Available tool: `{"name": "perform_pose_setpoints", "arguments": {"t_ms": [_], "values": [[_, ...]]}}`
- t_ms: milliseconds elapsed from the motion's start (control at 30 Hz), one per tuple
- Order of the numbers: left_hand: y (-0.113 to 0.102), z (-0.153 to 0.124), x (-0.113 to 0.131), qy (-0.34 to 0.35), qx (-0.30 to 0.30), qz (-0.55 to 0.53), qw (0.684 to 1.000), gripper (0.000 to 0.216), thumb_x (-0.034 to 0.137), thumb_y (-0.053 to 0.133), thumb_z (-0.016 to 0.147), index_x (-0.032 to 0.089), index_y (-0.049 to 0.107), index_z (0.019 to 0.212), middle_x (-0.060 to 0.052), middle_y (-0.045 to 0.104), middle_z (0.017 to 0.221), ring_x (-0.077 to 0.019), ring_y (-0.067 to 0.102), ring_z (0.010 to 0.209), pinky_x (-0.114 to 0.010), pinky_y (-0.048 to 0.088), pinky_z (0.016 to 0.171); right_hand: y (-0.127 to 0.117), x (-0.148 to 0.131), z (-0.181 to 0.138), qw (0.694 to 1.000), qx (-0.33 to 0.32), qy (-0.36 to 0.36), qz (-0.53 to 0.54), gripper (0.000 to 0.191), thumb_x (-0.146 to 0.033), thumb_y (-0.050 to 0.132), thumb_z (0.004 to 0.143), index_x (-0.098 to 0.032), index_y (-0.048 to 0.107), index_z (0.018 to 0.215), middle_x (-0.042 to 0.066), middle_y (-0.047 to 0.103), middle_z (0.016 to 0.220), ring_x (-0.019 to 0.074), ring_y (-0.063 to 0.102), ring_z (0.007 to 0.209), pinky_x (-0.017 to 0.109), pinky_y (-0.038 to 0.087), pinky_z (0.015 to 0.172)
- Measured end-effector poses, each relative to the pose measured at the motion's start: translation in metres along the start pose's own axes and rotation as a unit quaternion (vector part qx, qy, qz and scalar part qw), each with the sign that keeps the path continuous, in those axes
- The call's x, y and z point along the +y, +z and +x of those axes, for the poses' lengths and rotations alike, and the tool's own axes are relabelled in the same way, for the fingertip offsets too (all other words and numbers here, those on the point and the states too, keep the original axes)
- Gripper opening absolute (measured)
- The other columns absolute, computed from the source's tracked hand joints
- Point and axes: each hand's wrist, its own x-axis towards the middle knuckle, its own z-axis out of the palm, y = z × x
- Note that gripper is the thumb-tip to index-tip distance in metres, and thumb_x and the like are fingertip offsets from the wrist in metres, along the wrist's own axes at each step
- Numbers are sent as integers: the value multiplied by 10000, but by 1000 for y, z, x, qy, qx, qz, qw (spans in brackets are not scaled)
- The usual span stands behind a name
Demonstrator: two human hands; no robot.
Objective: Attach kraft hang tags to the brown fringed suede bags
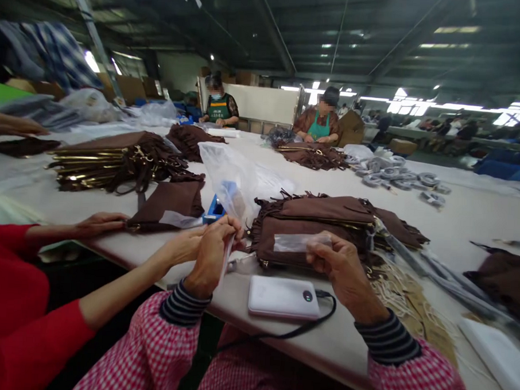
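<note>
My right hand pinches a small clear plastic strip between thumb and fingers. The strip hangs in front of a stack of brown fringed fabric bags with gold-coloured zips. My left hand is closed around a thin translucent plastic piece, seen nearly edge-on. Right beside it, a co-worker's hand reaches in, partly hidden behind mine. Behind these hands stand a blue tape dispenser and a crumpled clear plastic bag. A white power bank with a black cable lies between my hands.
The red-sleeved co-worker's other hand rests on a brown bag to my left. More brown bags are piled behind it. Corded tags and grey straps lie to the right. Two people work across the table.
</note>
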Motion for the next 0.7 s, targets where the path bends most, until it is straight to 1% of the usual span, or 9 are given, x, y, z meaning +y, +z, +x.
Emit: {"name": "perform_pose_setpoints", "arguments": {"t_ms": [67, 133, 233, 333, 400, 500, 600, 633, 700], "values": [[-5, -11, -3, -26, 10, -45, 999, 126, 214, 617, 702, 190, 548, 806, 64, 427, 607, -79, 396, 506, -171, 387, 461, 1, 4, -11, 999, -35, 30, -8, 235, -327, 794, 745, -172, 620, 715, -10, 611, 555, 81, 408, 468, 209, 295, 452], [-9, -23, -7, -54, 22, -76, 995, 231, 227, 704, 697, 189, 558, 872, 90, 374, 594, -55, 320, 465, -134, 247, 394, 7, 9, -23, 995, -75, 67, -23, 232, -310, 797, 745, -175, 610, 725, -5, 628, 551, 81, 421, 453, 203, 301, 442], [-9, -39, -15, -92, 18, -97, 991, 397, 245, 833, 657, 196, 547, 929, 114, 363, 597, -28, 282, 440, -117, 160, 380, 20, 14, -38, 988, -116, 96, -41, 206, -312, 801, 746, -167, 668, 807, 5, 655, 574, 95, 475, 473, 199, 336, 443], [-8, -55, -25, -111, -9, -93, 989, 415, 336, 867, 690, 206, 533, 899, 129, 338, 559, -22, 246, 407, -129, 181, 370, 33, 17, -47, 983, -142, 104, -57, 223, -337, 798, 758, -152, 732, 863, 25, 682, 607, 101, 518, 499, 200, 373, 467], [-11, -64, -31, -123, -24, -82, 989, 402, 332, 872, 700, 205, 524, 856, 132, 321, 528, -21, 245, 393, -135, 204, 370, 38, 20, -50, 978, -159, 119, -65, 223, -364, 780, 786, -147, 745, 825, 36, 688, 607, 96, 525, 491, 196, 373, 468], [-22, -77, -36, -144, -37, -87, 985, 412, 254, 889, 681, 212, 520, 860, 111, 403, 566, -25, 358, 412, -126, 274, 392, 37, 25, -52, 973, -165, 144, -78, 265, -412, 754, 823, -152, 736, 782, 25, 667, 562, 86, 513, 454, 187, 358, 451], [-34, -89, -35, -168, -49, -125, 977, 417, 254, 889, 689, 225, 529, 897, 88, 478, 646, -41, 469, 462, -134, 382, 437, 34, 28, -54, 970, -159, 151, -101, 295, -431, 757, 828, -147, 723, 759, 0, 619, 505, 73, 489, 424, 177, 339, 442], [-37, -92, -34, -177, -55, -141, 973, 414, 254, 889, 694, 224, 530, 898, 87, 481, 660, -32, 457, 458, -128, 374, 432, 35, 28, -54, 970, -161, 148, -109, 305, -432, 758, 828, -142, 716, 741, -10, 595, 486, 67, 475, 415, 175, 327, 436], [-42, -97, -33, -186, -73, -163, 966, 404, 239, 890, 695, 206, 534, 882, 88, 482, 686, 4, 384, 433, -100, 287, 398, 39, 26, -54, 969, -168, 139, -116, 323, -429, 761, 823, -134, 700, 706, -18, 578, 492, 55, 444, 404, 175, 304, 424]]}}
